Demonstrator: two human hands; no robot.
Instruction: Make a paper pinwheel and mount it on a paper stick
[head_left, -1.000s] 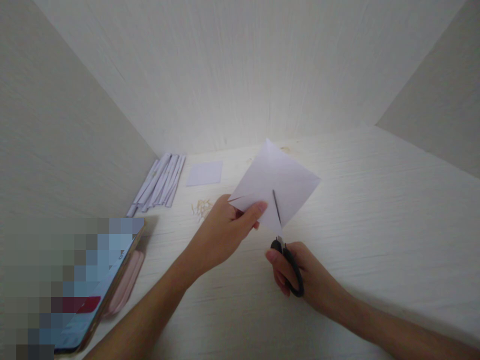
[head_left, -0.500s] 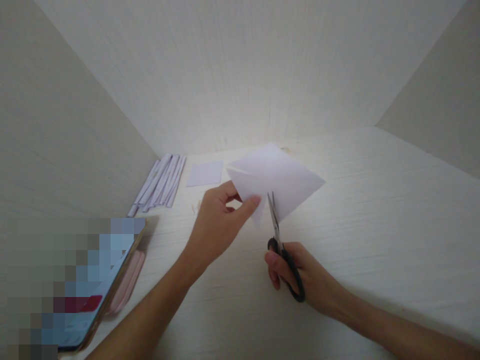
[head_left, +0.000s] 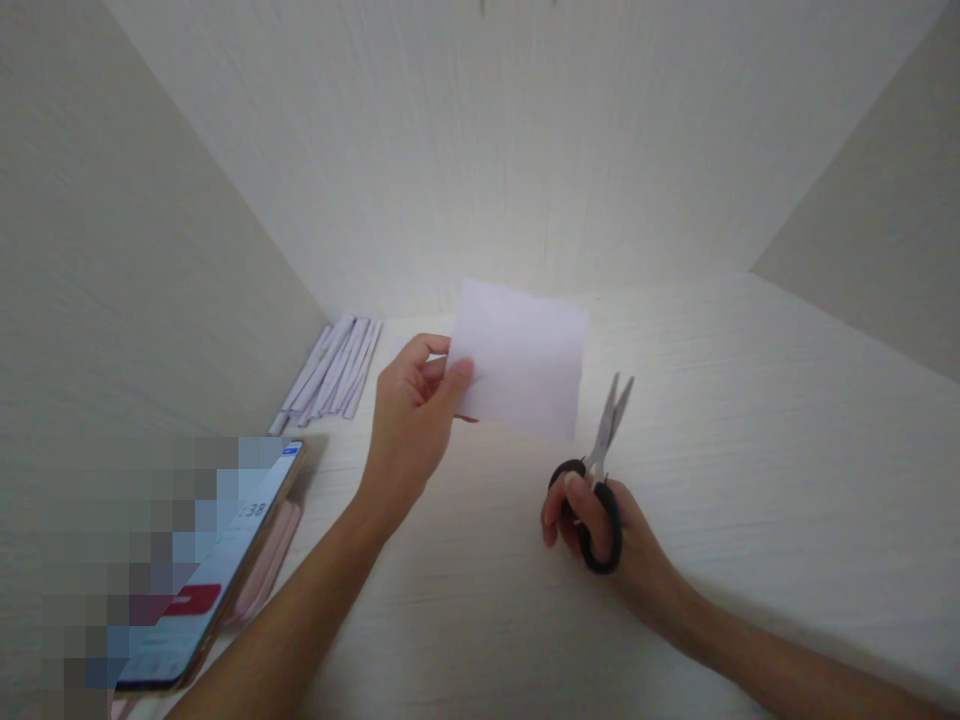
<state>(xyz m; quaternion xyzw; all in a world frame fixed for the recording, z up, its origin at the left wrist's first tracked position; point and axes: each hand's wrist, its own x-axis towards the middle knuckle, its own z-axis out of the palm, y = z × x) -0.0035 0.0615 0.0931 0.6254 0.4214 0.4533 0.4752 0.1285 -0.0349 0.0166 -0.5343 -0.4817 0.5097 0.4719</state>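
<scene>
While the left hand (head_left: 409, 420) pinches the paper sheet (head_left: 521, 360), the right hand (head_left: 592, 525) grips scissors (head_left: 600, 470) (blades slightly apart).

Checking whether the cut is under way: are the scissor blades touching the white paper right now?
No: the scissors in the right hand point clear of the paper held by the left hand.

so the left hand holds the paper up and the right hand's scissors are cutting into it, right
Not quite. In the head view the left hand holds the paper up, but the scissors in the right hand are clear of it, off its right edge, blades slightly parted and not cutting.
</scene>
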